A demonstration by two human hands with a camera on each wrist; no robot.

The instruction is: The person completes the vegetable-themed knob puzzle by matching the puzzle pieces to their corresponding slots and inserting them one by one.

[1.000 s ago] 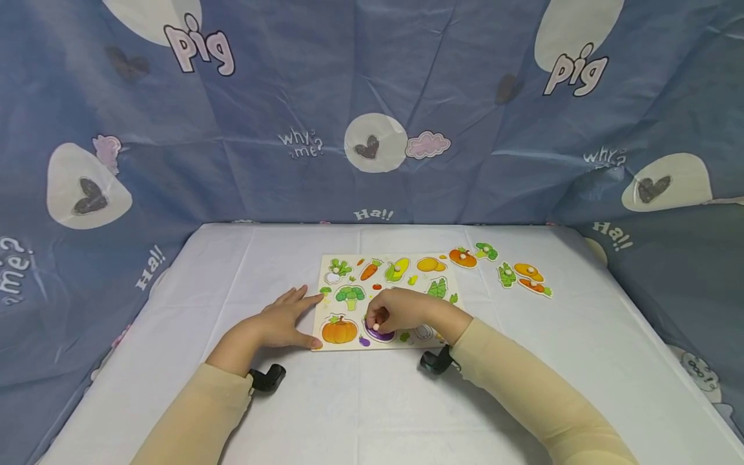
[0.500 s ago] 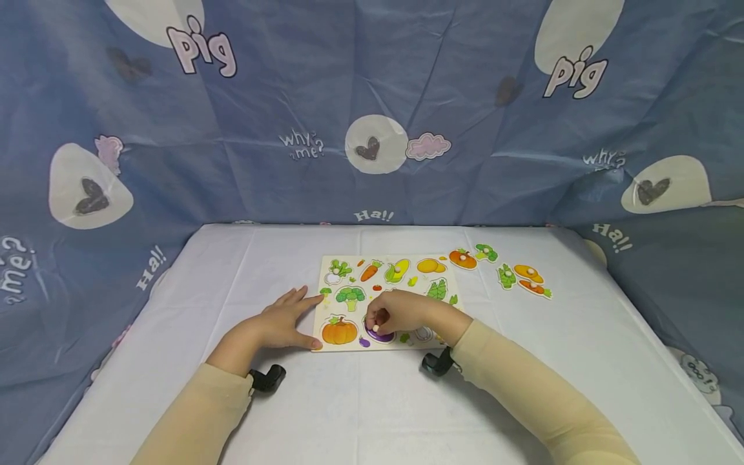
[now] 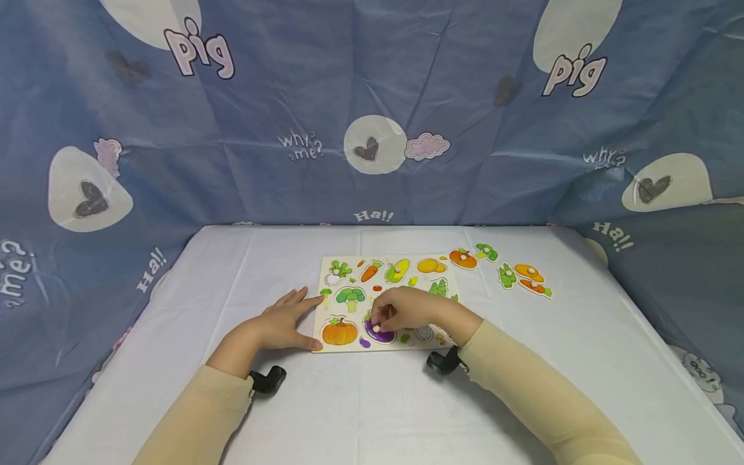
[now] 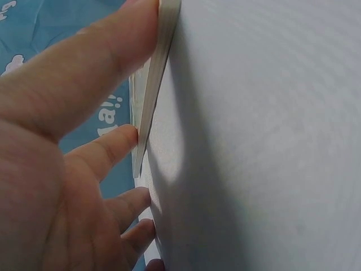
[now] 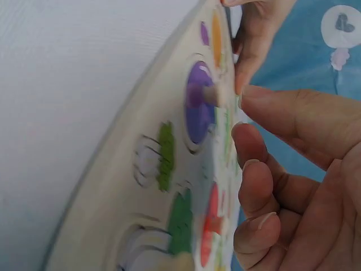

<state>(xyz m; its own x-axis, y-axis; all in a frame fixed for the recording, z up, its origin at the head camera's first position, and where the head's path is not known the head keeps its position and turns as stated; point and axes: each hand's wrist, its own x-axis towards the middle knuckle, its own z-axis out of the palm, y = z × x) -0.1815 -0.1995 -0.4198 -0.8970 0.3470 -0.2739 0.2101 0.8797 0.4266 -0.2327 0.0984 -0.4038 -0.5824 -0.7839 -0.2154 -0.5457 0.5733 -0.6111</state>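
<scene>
A wooden peg puzzle board point(image 3: 366, 303) with printed vegetables lies on the table. My left hand point(image 3: 285, 321) is spread at its left edge, thumb and index finger touching the board; the left wrist view shows the thumb point(image 4: 96, 62) against the board's side. My right hand point(image 3: 403, 307) is over the purple eggplant piece point(image 3: 380, 335), which sits in its recess. In the right wrist view, the bent fingers point(image 5: 256, 186) and thumb are a little apart from the eggplant's wooden knob point(image 5: 211, 95), holding nothing. The right hand hides the board's middle in the head view.
Right of the board lie loose knobbed pieces: a pumpkin point(image 3: 463, 259), a broccoli point(image 3: 486, 252), a green leafy vegetable point(image 3: 507, 276), a yellow-orange piece point(image 3: 529, 272) and a carrot point(image 3: 535, 288). White cloth covers the table point(image 3: 360, 407); a blue printed curtain point(image 3: 290, 187) stands behind.
The right hand has let go of the eggplant's knob and shifted slightly right and up, showing more of the eggplant. The left hand stays where it was.
</scene>
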